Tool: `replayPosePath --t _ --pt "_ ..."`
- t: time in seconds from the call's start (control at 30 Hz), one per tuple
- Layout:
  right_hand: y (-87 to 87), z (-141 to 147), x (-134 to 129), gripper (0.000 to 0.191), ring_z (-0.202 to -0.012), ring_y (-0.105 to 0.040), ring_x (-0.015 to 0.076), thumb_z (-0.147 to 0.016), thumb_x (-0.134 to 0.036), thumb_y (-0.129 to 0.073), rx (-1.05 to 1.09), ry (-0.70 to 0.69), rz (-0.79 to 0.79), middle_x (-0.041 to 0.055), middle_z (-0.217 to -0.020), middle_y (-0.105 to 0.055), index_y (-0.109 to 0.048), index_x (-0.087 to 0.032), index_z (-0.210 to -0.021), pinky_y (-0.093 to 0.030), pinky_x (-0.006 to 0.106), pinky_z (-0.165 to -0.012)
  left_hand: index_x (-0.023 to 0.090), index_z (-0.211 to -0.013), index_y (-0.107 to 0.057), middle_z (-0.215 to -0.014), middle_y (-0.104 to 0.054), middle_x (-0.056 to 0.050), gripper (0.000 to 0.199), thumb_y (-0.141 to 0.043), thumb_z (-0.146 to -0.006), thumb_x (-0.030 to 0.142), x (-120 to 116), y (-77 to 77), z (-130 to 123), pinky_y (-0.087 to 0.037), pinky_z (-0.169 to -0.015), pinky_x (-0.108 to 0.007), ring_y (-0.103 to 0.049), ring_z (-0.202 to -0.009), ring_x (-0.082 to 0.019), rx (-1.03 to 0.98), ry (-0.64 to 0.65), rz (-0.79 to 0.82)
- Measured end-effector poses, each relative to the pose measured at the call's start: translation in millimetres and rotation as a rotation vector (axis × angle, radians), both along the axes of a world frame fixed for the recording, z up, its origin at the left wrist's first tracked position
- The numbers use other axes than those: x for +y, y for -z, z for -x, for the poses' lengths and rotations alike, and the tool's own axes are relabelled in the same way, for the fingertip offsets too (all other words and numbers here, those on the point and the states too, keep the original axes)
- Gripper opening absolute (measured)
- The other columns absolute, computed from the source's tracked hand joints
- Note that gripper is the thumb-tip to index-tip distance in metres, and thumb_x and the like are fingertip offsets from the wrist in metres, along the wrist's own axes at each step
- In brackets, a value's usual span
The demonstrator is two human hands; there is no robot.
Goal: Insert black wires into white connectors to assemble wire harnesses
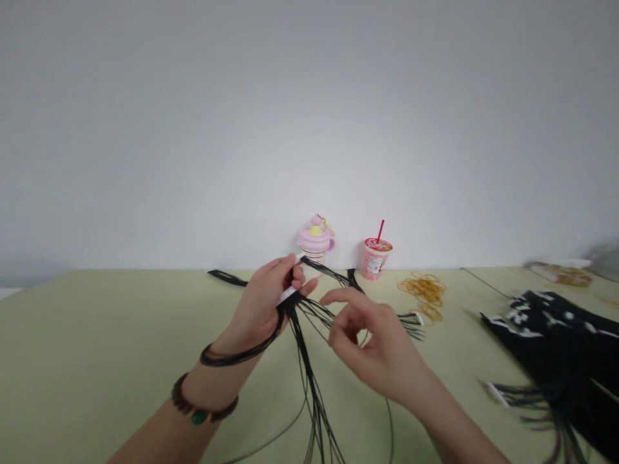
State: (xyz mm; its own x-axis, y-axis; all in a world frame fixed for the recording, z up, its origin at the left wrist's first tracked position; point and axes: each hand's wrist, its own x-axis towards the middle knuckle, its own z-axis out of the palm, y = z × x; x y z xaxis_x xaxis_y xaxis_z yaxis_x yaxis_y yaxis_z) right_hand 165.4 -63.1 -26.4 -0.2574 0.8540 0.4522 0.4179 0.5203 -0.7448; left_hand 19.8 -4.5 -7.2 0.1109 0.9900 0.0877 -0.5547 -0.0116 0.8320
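My left hand (264, 299) is closed around a cable of thin black wires (309, 367) with a white connector strip (289, 295) at its head. Some wires hang down in a fan toward the table's near side. Others loop back over my left wrist or spread to the right. My right hand (372, 341) is close beside the spread wires, thumb and fingers bent together in a pinch. Wires pass by and behind its fingertips, and I cannot make out what is between them.
Against the wall stand a pink-lidded cup (315, 240) and a pink cup with a red straw (374, 260). Yellow rubber bands (424, 290) lie in a pile on the pale table (120, 361). More black cables with white ends (556, 348) are heaped at right.
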Motion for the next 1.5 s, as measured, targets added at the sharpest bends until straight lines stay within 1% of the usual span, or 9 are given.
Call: replayPosePath --t 0.1,0.17,0.37,0.53,0.63,0.77,0.93,1.07,1.5 --pt "-16.1 -29.5 0.1 0.015 -0.032 -0.031 0.0046 -0.069 -0.015 -0.048 0.398 -0.222 0.273 -0.0072 -0.042 -0.043 -0.056 -0.019 -0.080 -0.020 0.016 -0.033 0.012 -0.058 -0.044 -0.051 -0.042 0.003 0.020 -0.049 -0.077 0.012 9.6 -3.6 11.8 -0.038 -0.039 -0.014 -0.038 -0.042 -0.003 -0.070 -0.026 0.053" --pt "-25.5 -55.0 -1.3 0.012 -0.028 -0.021 0.0035 -0.071 -0.019 -0.045 0.607 -0.292 0.317 -0.0074 -0.036 -0.034 -0.056 -0.018 -0.065 -0.013 0.018 -0.031 0.012 -0.060 -0.044 -0.051 -0.041 0.003 0.020 -0.044 -0.080 0.009 12.8 -5.7 17.0 -0.036 -0.037 -0.012 -0.037 -0.040 -0.002 -0.125 -0.010 0.086" --pt "-43.6 -110.4 -8.2 0.013 -0.038 -0.009 0.0045 -0.076 -0.021 -0.048 0.923 0.024 -0.104 -0.0025 -0.058 -0.041 -0.061 -0.023 -0.077 -0.011 0.027 -0.039 0.012 -0.062 -0.043 -0.052 -0.039 0.003 0.023 -0.036 -0.084 0.009 13.8 -7.8 19.0 -0.036 -0.035 -0.010 -0.037 -0.039 -0.001 -0.189 0.056 0.147" --pt "-51.5 -115.7 -8.5 0.021 -0.040 -0.022 0.0057 -0.087 -0.036 -0.043 0.945 0.177 -0.202 0.0009 -0.072 -0.049 -0.063 -0.033 -0.080 -0.015 0.030 -0.042 0.011 -0.062 -0.043 -0.053 -0.041 0.003 0.022 -0.037 -0.083 0.008 13.7 -7.0 16.8 -0.036 -0.035 -0.009 -0.037 -0.038 0.000 -0.184 0.066 0.150" --pt "-50.3 -112.2 -4.7 0.012 -0.040 -0.025 0.0026 -0.082 -0.028 -0.054 0.982 0.173 -0.209 -0.0003 -0.068 -0.048 -0.066 -0.027 -0.082 -0.020 0.024 -0.038 0.012 -0.061 -0.043 -0.052 -0.041 0.003 0.022 -0.039 -0.083 0.010 11.3 -4.1 11.9 -0.037 -0.035 -0.010 -0.037 -0.038 -0.001 -0.154 0.074 0.139" --pt "-35.9 -86.0 3.1 0.005 -0.045 -0.040 0.0024 -0.067 -0.018 -0.068 0.830 0.272 -0.280 0.0011 -0.072 -0.059 -0.066 -0.019 -0.072 -0.027 0.018 -0.038 0.012 -0.059 -0.044 -0.051 -0.041 0.003 0.023 -0.043 -0.081 0.014 5.6 2.1 1.9 -0.037 -0.037 -0.012 -0.039 -0.039 -0.002 -0.047 0.142 0.097" --pt "-10.9 -31.0 10.4 0.012 -0.043 -0.044 0.0056 -0.073 -0.025 -0.062 0.276 0.269 -0.161 -0.0017 -0.051 -0.054 -0.063 -0.016 -0.066 -0.032 0.017 -0.040 0.013 -0.058 -0.045 -0.050 -0.040 0.004 0.026 -0.051 -0.079 0.026 -3.2 8.2 -7.3 -0.037 -0.041 -0.016 -0.036 -0.041 -0.003 0.059 0.219 0.033" --pt "1.3 -8.6 13.6 0.015 -0.048 -0.045 0.0061 -0.077 -0.021 -0.055 -0.015 0.255 -0.270 -0.0017 -0.054 -0.055 -0.062 -0.015 -0.066 -0.032 0.017 -0.046 0.014 -0.055 -0.045 -0.049 -0.040 0.004 0.030 -0.053 -0.076 0.034 -11.1 10.3 -14.6 -0.039 -0.043 -0.019 -0.036 -0.042 -0.005 0.143 0.240 0.017" --pt "10.8 -5.7 18.9 0.019 -0.048 -0.047 0.0067 -0.079 -0.021 -0.050 -0.132 0.306 -0.229 -0.0020 -0.053 -0.055 -0.057 -0.015 -0.062 -0.032 0.017 -0.048 0.014 -0.050 -0.045 -0.048 -0.042 0.002 0.036 -0.047 -0.079 0.036 -20.3 13.3 -23.9 -0.038 -0.047 -0.019 -0.043 -0.046 -0.007 0.234 0.244 -0.057"
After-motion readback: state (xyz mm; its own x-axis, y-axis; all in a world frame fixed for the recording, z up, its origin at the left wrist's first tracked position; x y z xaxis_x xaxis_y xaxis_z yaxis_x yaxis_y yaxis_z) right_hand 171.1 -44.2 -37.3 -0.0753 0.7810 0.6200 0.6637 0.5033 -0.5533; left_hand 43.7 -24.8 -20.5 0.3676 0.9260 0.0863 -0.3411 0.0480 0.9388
